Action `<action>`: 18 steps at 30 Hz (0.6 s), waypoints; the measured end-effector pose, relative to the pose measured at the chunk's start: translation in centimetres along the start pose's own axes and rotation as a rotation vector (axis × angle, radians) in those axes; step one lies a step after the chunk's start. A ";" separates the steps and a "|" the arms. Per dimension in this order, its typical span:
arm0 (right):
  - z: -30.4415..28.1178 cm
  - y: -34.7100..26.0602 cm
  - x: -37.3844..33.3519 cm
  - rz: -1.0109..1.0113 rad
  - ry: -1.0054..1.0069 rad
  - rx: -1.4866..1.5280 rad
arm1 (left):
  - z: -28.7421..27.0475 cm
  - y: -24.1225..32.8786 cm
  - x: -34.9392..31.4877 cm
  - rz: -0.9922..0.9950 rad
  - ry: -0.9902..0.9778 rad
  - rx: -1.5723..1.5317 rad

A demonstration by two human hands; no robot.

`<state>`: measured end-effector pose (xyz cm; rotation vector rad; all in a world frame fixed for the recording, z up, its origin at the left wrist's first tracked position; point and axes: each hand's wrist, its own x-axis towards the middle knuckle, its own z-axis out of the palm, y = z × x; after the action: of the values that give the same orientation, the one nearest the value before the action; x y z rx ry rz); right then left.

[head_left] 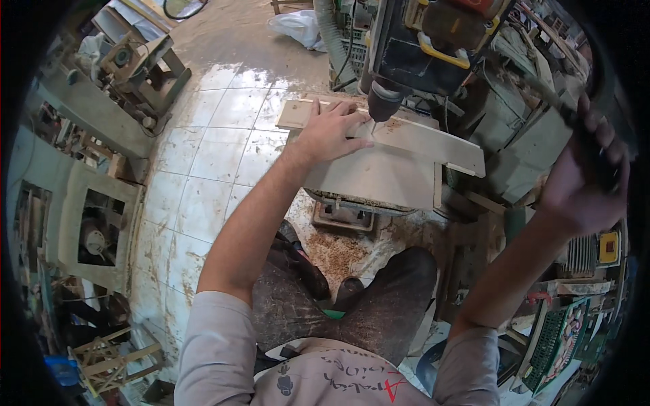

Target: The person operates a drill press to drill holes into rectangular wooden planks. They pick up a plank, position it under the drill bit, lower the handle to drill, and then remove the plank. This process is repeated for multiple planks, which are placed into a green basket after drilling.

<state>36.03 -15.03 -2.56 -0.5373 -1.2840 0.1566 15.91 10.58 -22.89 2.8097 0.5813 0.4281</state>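
Both hands work: left hand (pixel 333 132) lies flat, fingers spread, pinning the board (pixel 406 139) under the bit (pixel 372 127); right hand (pixel 586 179) grips the lever (pixel 542 88). Feed slowly, fingers clear.

A yellow rectangular plate with a red patch (pixel 609 247) is sitting at the far right edge of your view, fixed to grey machinery near your right arm. Below it, flat printed sheets with a green grid pattern and a pictured panel (pixel 560 338) are leaning in the lower right corner. A white plastic bag (pixel 298 28) is lying on the dusty floor at the top edge, left of the drill press.
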 end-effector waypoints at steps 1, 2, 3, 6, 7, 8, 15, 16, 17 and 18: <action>0.6 0.3 -1.8 -0.036 0.070 -0.099 | 0.0 0.1 0.0 0.002 -0.001 -0.001; 1.1 0.1 -3.3 0.010 0.199 -0.037 | 0.0 0.1 0.1 0.004 -0.006 -0.003; 1.2 0.3 -4.7 0.001 0.188 -0.058 | 0.0 0.1 0.2 0.002 -0.010 -0.001; 0.9 2.7 -8.9 -0.073 0.223 -0.119 | 0.8 -0.9 -0.3 0.016 0.054 0.009; 0.9 3.3 -10.1 -0.110 0.244 -0.151 | 0.9 -0.9 -0.1 0.035 0.091 0.007; 1.0 3.6 -11.2 -0.096 0.276 -0.121 | 0.9 -0.8 -0.1 0.025 0.051 0.013; 1.0 3.9 -10.7 -0.064 0.226 -0.062 | 0.1 -0.3 0.0 0.001 0.003 0.004; 0.6 3.3 -9.4 -0.070 0.187 -0.063 | 0.2 -0.3 -0.1 -0.001 0.001 -0.002; 0.5 2.8 -7.9 -0.076 0.148 -0.063 | 0.2 -0.3 -0.2 -0.003 0.008 -0.002; 0.8 1.4 -5.6 -0.081 0.157 -0.095 | 0.3 0.2 0.4 0.023 0.011 -0.012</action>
<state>33.90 -15.81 -7.97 -0.5662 -1.1616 -0.0144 16.41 10.50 -23.05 2.8070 0.5477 0.4506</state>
